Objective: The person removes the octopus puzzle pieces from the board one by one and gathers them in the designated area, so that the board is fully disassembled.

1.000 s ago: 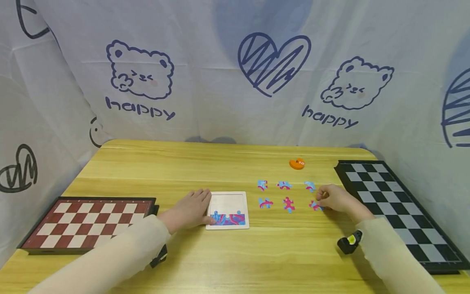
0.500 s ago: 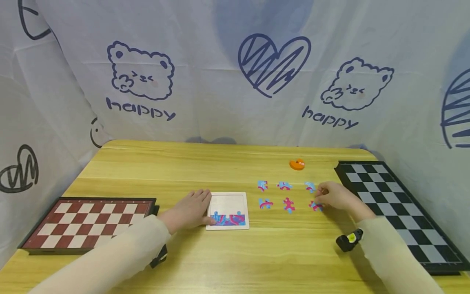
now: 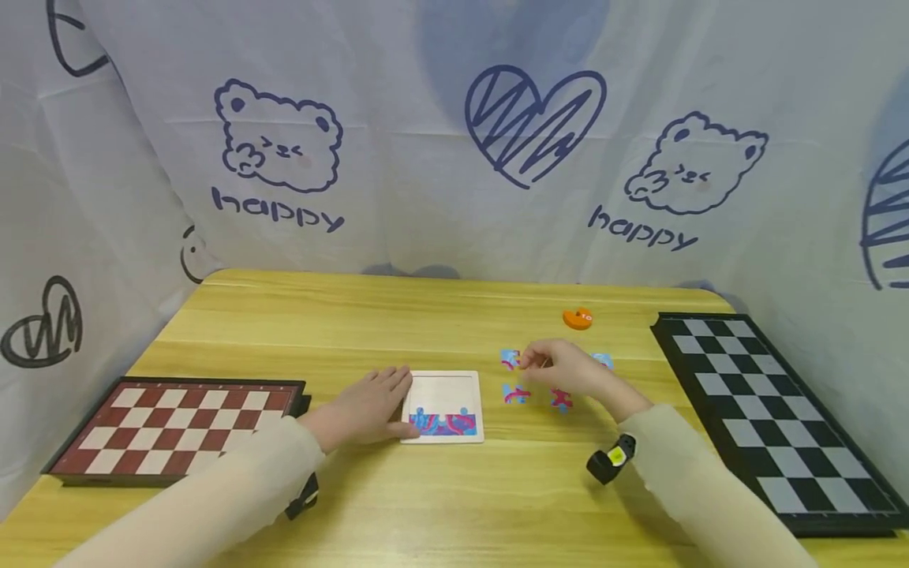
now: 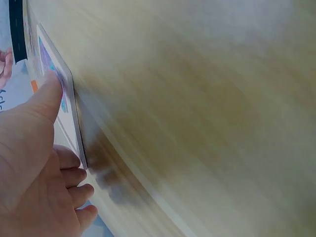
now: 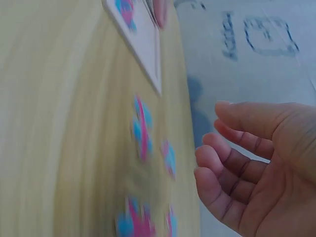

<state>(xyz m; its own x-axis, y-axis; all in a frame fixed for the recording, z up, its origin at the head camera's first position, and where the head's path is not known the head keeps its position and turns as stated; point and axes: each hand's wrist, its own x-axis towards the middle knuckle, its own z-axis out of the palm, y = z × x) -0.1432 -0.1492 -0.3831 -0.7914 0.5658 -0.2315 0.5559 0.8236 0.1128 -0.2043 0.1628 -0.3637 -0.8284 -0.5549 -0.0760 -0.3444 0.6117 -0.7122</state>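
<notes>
My left hand (image 3: 369, 406) rests at the left edge of a white square puzzle tray (image 3: 443, 387), its thumb at the lower left corner. Joined blue, pink and purple jigsaw pieces (image 3: 443, 425) fill the tray's lower part. My right hand (image 3: 564, 368) hovers over the loose pieces with fingers loosely curled; the right wrist view shows nothing between thumb and fingers. Around it lie a jigsaw piece at upper left (image 3: 510, 359), a lower left piece (image 3: 514, 394), a pink lower middle piece (image 3: 561, 400) and an upper right piece (image 3: 602, 360). Hand and forearm hide the other places in the rows.
A red-and-white chessboard (image 3: 177, 426) lies at the left, partly behind the left sleeve. At the right is a black-and-grey chessboard (image 3: 774, 414). An orange object (image 3: 578, 319) sits behind the pieces. Printed white cloth (image 3: 405, 197) hangs past the table's far edge.
My right hand has left the right-hand pieces and moved left, over the upper middle of the group. The left hand keeps its place on the tray.
</notes>
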